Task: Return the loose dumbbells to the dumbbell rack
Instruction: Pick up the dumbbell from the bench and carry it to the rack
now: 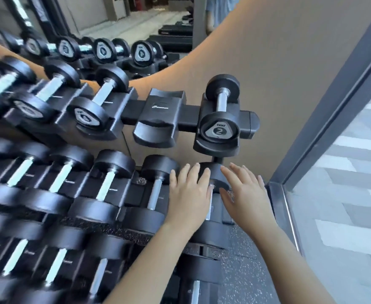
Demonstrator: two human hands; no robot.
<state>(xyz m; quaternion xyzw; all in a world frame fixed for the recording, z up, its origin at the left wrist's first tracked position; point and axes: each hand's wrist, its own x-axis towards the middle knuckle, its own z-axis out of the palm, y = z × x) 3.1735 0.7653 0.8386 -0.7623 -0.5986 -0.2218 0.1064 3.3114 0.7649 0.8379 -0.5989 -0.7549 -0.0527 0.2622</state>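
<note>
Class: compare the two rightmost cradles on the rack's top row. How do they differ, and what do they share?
The end cradle holds a dumbbell marked 2; the neighbouring cradle is bare, so its logo plate and scooped rests show. The end one sits nearest the window. Both are black, alike in shape, and share one bar.

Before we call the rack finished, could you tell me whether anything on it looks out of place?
One thing: the empty cradle on the top tier, beside the dumbbell marked 2, holds nothing. Every other visible cradle is filled.
</note>
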